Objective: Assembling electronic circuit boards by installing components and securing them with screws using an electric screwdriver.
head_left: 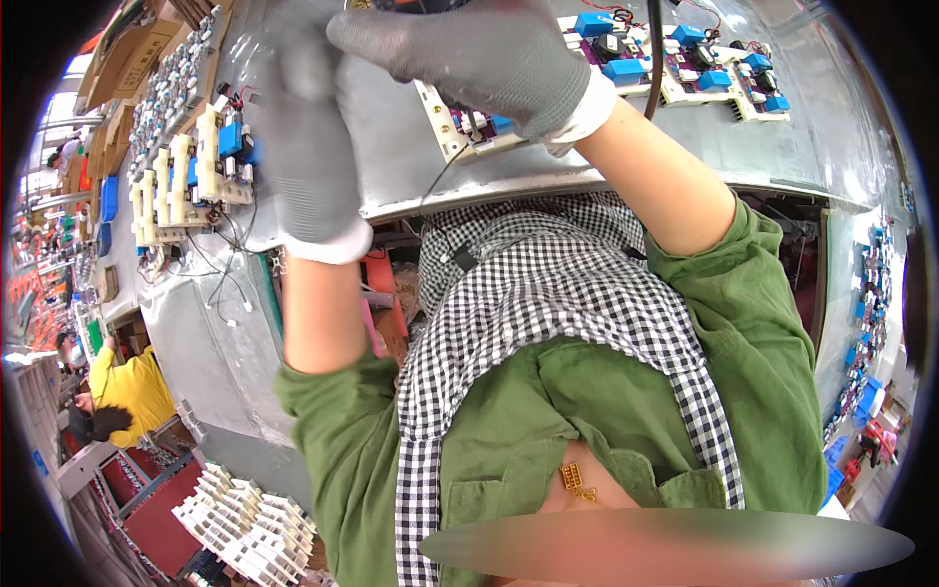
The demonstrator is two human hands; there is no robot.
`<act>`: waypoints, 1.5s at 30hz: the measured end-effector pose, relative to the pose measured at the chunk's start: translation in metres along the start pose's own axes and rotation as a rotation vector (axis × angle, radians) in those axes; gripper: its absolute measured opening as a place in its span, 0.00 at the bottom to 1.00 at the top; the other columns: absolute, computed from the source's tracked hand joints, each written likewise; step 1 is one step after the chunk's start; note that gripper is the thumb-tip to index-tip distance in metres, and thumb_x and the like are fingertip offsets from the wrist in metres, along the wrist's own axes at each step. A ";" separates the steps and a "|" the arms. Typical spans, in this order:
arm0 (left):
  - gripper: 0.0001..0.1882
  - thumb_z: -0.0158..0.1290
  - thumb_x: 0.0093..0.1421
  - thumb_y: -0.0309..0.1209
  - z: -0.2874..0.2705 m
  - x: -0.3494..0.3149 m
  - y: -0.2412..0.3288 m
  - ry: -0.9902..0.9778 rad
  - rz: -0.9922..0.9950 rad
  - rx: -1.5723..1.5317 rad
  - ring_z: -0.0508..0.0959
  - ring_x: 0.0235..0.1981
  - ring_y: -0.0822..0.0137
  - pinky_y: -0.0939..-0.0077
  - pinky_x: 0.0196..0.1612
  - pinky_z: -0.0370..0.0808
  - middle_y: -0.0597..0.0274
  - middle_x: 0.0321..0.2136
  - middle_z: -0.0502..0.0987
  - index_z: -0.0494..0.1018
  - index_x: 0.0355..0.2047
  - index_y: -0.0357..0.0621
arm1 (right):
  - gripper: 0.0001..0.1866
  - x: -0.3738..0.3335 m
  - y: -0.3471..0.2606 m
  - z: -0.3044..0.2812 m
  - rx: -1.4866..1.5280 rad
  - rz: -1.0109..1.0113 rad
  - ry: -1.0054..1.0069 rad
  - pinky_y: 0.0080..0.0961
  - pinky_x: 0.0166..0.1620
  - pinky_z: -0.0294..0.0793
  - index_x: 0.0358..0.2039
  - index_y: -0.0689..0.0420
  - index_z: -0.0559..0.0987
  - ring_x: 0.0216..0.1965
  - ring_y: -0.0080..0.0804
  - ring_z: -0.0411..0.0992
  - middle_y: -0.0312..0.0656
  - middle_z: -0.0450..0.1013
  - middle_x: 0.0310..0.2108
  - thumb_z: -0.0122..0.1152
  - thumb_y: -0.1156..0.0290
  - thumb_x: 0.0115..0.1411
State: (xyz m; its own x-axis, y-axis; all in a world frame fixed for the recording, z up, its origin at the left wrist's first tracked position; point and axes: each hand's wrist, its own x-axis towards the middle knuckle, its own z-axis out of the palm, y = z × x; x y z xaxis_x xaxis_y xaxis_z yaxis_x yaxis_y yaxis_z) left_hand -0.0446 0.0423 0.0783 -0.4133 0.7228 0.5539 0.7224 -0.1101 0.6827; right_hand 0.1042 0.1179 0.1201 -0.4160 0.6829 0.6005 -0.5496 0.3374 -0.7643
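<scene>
Both my hands wear grey knit gloves with white cuffs and reach over the metal worktop. My right hand (479, 64) is closed around a dark, rounded object (421, 4), cut off by the top edge, so its kind does not show. Beneath this hand lies a cream plastic frame (452, 137) with brass-coloured inserts and a blue part, largely covered by the glove. My left hand (311, 127) is beside it on the left, smeared by motion; its fingers cannot be made out.
Cream frames with blue blocks and wires stand left (191, 181) and back right (685, 64). A dark cable (655, 59) hangs near my right wrist. Loose wires (230, 284) trail over the worktop (391, 176). White parts (249, 528) are stacked lower left, near a person in yellow (137, 391).
</scene>
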 end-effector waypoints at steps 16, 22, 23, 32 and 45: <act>0.08 0.62 0.57 0.34 0.023 -0.051 0.003 -0.516 0.160 0.196 0.81 0.35 0.50 0.57 0.40 0.76 0.54 0.33 0.80 0.80 0.32 0.41 | 0.30 0.015 -0.012 0.004 -0.172 -0.181 0.104 0.22 0.42 0.76 0.57 0.58 0.69 0.36 0.20 0.73 0.32 0.74 0.37 0.71 0.74 0.54; 0.16 0.65 0.55 0.37 0.003 -0.048 0.014 -0.637 -0.012 0.145 0.81 0.39 0.51 0.58 0.44 0.77 0.52 0.42 0.80 0.79 0.40 0.42 | 0.30 0.023 -0.065 0.016 -0.767 0.050 0.136 0.20 0.36 0.76 0.55 0.57 0.70 0.32 0.20 0.73 0.33 0.73 0.35 0.70 0.74 0.52; 0.19 0.67 0.52 0.36 0.001 -0.056 0.009 -0.638 0.048 0.188 0.82 0.38 0.53 0.61 0.42 0.78 0.52 0.43 0.79 0.79 0.41 0.41 | 0.30 0.026 -0.064 0.011 -0.769 0.048 0.134 0.20 0.36 0.76 0.55 0.57 0.70 0.32 0.20 0.73 0.33 0.73 0.35 0.70 0.74 0.52; 0.14 0.70 0.50 0.35 0.008 -0.116 -0.016 -0.209 -0.040 0.055 0.81 0.36 0.54 0.62 0.42 0.76 0.58 0.32 0.83 0.80 0.34 0.43 | 0.17 0.021 -0.047 -0.015 -0.044 0.218 0.222 0.19 0.25 0.77 0.42 0.62 0.78 0.22 0.20 0.76 0.36 0.77 0.28 0.75 0.68 0.56; 0.12 0.66 0.47 0.26 0.017 -0.017 -0.015 -0.233 0.688 0.224 0.79 0.34 0.58 0.62 0.40 0.75 0.64 0.31 0.81 0.81 0.34 0.52 | 0.16 0.021 -0.050 -0.042 -0.067 0.023 0.162 0.21 0.25 0.77 0.40 0.58 0.76 0.21 0.23 0.76 0.36 0.76 0.26 0.73 0.66 0.58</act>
State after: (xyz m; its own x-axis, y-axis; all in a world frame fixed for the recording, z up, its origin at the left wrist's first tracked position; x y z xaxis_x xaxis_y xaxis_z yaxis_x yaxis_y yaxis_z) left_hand -0.0397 0.0434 0.0507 0.2810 0.6691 0.6880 0.8806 -0.4648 0.0923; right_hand 0.1534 0.1419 0.1614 -0.3028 0.7844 0.5412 -0.4891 0.3595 -0.7947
